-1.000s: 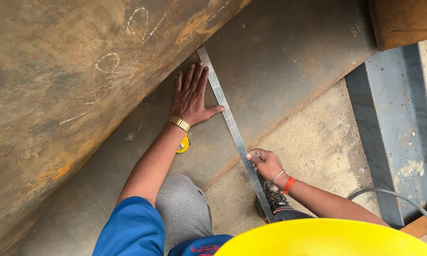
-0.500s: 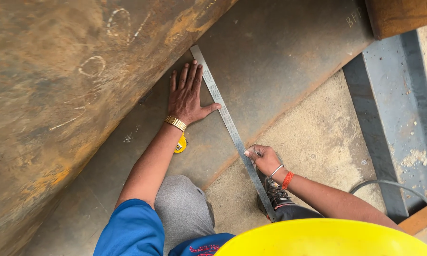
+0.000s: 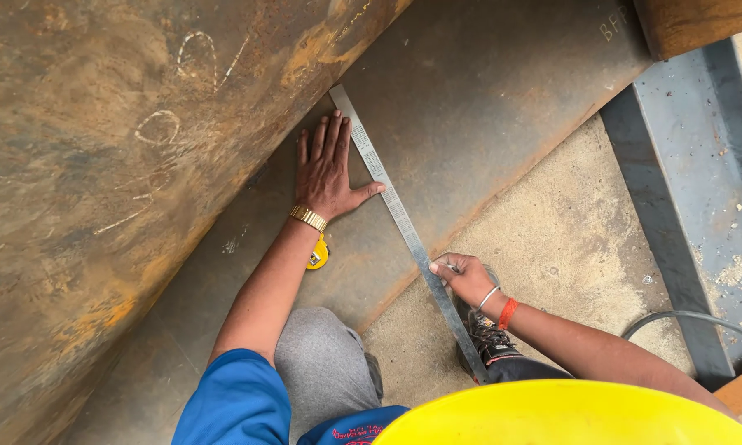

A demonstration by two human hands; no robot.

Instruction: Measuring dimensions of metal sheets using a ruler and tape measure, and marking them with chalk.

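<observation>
A long steel ruler [image 3: 391,202] lies diagonally across a dark steel plate [image 3: 486,115]. My left hand [image 3: 328,169] lies flat on the plate with fingers spread, its thumb touching the ruler's edge. It wears a gold wristwatch. My right hand [image 3: 461,276] pinches the ruler near its lower end, at the plate's edge, with a small marker-like object barely visible in the fingers. An orange band and a metal bangle sit on that wrist.
A huge rusty cylinder [image 3: 99,165] with chalk marks fills the left. A yellow tape measure [image 3: 317,254] lies under my left forearm. Concrete floor [image 3: 568,239], a grey steel beam [image 3: 700,189], a grey cable [image 3: 684,317] and my yellow helmet brim [image 3: 552,416] are at right and below.
The view has shifted slightly. My right hand has slid a little along the ruler toward its lower end; my left hand stays flat on the plate.
</observation>
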